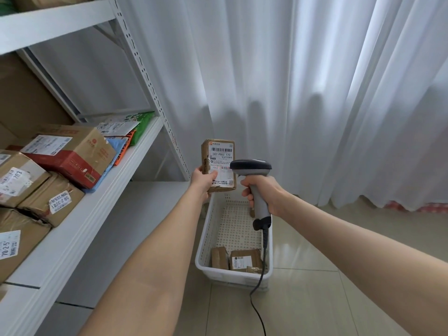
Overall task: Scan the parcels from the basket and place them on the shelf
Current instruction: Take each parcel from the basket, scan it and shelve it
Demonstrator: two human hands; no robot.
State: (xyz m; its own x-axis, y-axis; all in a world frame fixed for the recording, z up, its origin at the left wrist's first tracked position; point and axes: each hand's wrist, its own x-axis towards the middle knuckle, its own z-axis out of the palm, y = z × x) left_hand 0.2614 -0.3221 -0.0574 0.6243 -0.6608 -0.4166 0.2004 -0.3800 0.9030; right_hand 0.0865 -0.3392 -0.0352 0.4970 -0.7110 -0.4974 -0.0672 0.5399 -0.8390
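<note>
My left hand [203, 180] grips a small brown parcel [219, 155] upright by its lower left corner, its white barcode label facing me. My right hand [263, 192] holds the grey handle of a corded barcode scanner [251, 166], whose dark head sits just right of the parcel's label. Below both hands, a white perforated basket [206, 241] stands on the floor with two brown parcels [236, 259] at its near end. The white metal shelf [101, 202] runs along the left, bearing several labelled cardboard boxes.
Boxes and coloured mailer bags [121, 139] crowd the shelf's middle level; its front edge is bare. A white curtain [315, 93] hangs behind the basket. The scanner's black cable [258, 287] trails down over the basket to the tiled floor [315, 299].
</note>
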